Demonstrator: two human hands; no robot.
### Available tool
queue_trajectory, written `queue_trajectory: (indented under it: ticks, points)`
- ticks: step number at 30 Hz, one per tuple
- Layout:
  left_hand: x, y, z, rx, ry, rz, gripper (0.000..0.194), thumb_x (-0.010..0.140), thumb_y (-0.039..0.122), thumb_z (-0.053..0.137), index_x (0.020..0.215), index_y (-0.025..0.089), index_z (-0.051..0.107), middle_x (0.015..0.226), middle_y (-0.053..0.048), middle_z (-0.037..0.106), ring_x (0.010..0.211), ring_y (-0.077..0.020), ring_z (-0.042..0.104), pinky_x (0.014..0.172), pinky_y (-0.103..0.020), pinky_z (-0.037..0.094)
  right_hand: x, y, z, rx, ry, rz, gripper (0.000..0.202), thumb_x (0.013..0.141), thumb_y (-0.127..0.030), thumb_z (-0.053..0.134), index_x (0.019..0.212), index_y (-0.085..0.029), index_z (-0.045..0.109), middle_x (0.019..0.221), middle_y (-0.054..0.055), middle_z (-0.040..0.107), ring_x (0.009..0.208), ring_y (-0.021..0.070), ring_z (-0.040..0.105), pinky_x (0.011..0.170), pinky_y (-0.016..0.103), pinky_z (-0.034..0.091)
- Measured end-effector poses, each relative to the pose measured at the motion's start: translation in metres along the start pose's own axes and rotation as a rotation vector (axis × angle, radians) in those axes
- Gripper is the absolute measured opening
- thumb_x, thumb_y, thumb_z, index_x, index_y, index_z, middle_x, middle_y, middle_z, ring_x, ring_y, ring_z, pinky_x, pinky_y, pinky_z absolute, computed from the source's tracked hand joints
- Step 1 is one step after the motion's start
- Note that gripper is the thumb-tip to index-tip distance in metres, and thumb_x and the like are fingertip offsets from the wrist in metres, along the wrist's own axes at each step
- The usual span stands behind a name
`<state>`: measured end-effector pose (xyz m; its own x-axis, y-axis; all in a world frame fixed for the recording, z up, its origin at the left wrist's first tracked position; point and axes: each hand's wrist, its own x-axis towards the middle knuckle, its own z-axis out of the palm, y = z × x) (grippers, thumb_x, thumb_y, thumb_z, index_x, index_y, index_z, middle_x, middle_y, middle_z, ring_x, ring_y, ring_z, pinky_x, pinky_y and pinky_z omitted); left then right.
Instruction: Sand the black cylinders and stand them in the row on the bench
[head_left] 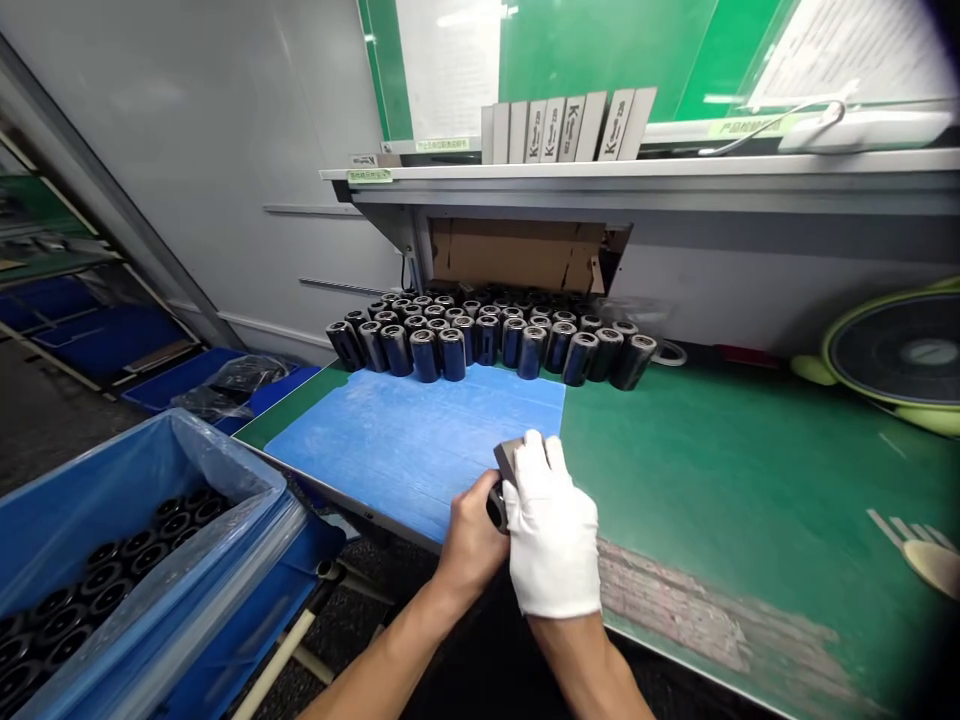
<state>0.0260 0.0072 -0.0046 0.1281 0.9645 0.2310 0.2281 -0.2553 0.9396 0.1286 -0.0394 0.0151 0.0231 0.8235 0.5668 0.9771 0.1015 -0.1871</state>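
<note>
My bare left hand (474, 530) is closed around a black cylinder (496, 508), of which only a dark end shows between my hands. In its white glove, my right hand (553, 530) grips a grey sanding block (507, 460) and presses it against or just over the cylinder; the contact itself is hidden. Both hands are at the bench's front edge, by the corner of a blue mat (420, 430). Further back, rows of shiny black cylinders (453, 354) stand upright on the bench.
Left of the bench, a blue bin (225, 560) lined with clear plastic holds several black cylinders (112, 585). Grey blocks marked 220 (555, 130) line the shelf (675, 168). A green-rimmed fan (900, 350) stands right on the green bench top (720, 470).
</note>
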Motion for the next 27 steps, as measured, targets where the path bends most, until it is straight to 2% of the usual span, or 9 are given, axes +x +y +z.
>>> queue_trajectory:
  ticks: [4, 5, 9, 15, 18, 21, 24, 25, 27]
  points:
    - [0.002, -0.003, 0.0, -0.109, -0.03, -0.012, 0.026, 0.087, 0.016, 0.059, 0.11, 0.018, 0.071, 0.108, -0.005, 0.077, 0.099, -0.0211, 0.07, 0.09, -0.028, 0.053, -0.001, -0.003, 0.003, -0.066, 0.032, -0.073, 0.047, 0.099, -0.02, 0.042, 0.144, -0.011, 0.052, 0.146, 0.018, 0.053, 0.136, 0.0349, 0.049, 0.069, 0.035, 0.057]
    - [0.003, -0.003, 0.0, -0.124, -0.029, -0.016, 0.027, 0.087, 0.017, 0.06, 0.111, 0.018, 0.071, 0.109, -0.005, 0.077, 0.1, -0.0214, 0.07, 0.091, -0.029, 0.053, -0.001, -0.004, 0.003, -0.067, 0.021, -0.076, 0.047, 0.098, -0.02, 0.043, 0.144, -0.011, 0.051, 0.147, 0.018, 0.053, 0.137, 0.0349, 0.049, 0.07, 0.035, 0.057]
    - [0.003, 0.0, -0.001, -0.118, 0.01, -0.039, 0.03, 0.088, 0.02, 0.058, 0.115, 0.017, 0.071, 0.108, -0.006, 0.077, 0.095, -0.0226, 0.07, 0.084, -0.029, 0.054, 0.004, -0.009, -0.003, -0.022, -0.055, 0.006, 0.053, 0.1, -0.021, 0.046, 0.152, -0.013, 0.042, 0.156, 0.018, 0.041, 0.142, 0.0343, 0.042, 0.093, 0.043, 0.055]
    - [0.002, 0.01, -0.001, -0.218, 0.012, -0.054, 0.025, 0.088, 0.022, 0.055, 0.105, 0.016, 0.073, 0.103, -0.006, 0.077, 0.094, -0.0227, 0.07, 0.085, -0.031, 0.054, 0.011, -0.017, 0.0, -0.022, -0.071, -0.063, 0.052, 0.098, -0.017, 0.045, 0.149, -0.018, 0.048, 0.151, 0.016, 0.049, 0.142, 0.036, 0.043, 0.085, 0.045, 0.058]
    - [0.002, 0.011, 0.0, -0.154, 0.031, -0.083, 0.024, 0.083, 0.027, 0.067, 0.103, 0.015, 0.071, 0.096, -0.007, 0.077, 0.088, -0.0224, 0.07, 0.077, -0.029, 0.054, 0.038, 0.001, 0.002, 0.12, -0.008, 0.004, 0.053, 0.1, -0.023, 0.042, 0.153, -0.014, 0.043, 0.155, 0.017, 0.042, 0.145, 0.0344, 0.038, 0.098, 0.05, 0.054]
    - [0.001, 0.009, 0.0, -0.063, 0.009, -0.078, 0.046, 0.067, 0.022, 0.083, 0.111, 0.017, 0.069, 0.101, -0.005, 0.077, 0.095, -0.0227, 0.07, 0.085, -0.029, 0.053, 0.056, 0.035, -0.005, 0.37, 0.144, 0.21, 0.053, 0.102, -0.035, 0.042, 0.151, -0.015, 0.047, 0.155, 0.013, 0.044, 0.145, 0.0282, 0.039, 0.12, 0.05, 0.035]
    - [0.001, 0.005, 0.0, -0.023, 0.023, -0.054, 0.048, 0.068, 0.02, 0.082, 0.114, 0.021, 0.068, 0.106, -0.003, 0.076, 0.099, -0.0216, 0.07, 0.091, -0.03, 0.052, 0.04, 0.056, -0.019, 0.45, 0.169, 0.419, 0.059, 0.101, -0.046, 0.047, 0.153, -0.018, 0.044, 0.155, 0.01, 0.044, 0.145, 0.0277, 0.04, 0.124, 0.05, 0.03]
    - [0.001, 0.004, 0.0, -0.018, 0.025, -0.049, 0.048, 0.068, 0.021, 0.083, 0.114, 0.021, 0.068, 0.107, -0.003, 0.075, 0.1, -0.0215, 0.07, 0.092, -0.03, 0.052, 0.029, 0.055, -0.022, 0.419, 0.146, 0.42, 0.059, 0.101, -0.046, 0.047, 0.153, -0.018, 0.044, 0.156, 0.01, 0.042, 0.145, 0.0284, 0.039, 0.123, 0.051, 0.03]
    - [0.001, 0.002, 0.0, -0.029, 0.024, -0.057, 0.048, 0.068, 0.02, 0.082, 0.114, 0.021, 0.068, 0.106, -0.003, 0.076, 0.099, -0.0215, 0.07, 0.09, -0.03, 0.052, 0.006, 0.042, -0.023, 0.318, 0.095, 0.295, 0.054, 0.102, -0.041, 0.046, 0.152, -0.018, 0.046, 0.159, 0.011, 0.038, 0.147, 0.0296, 0.037, 0.121, 0.052, 0.034]
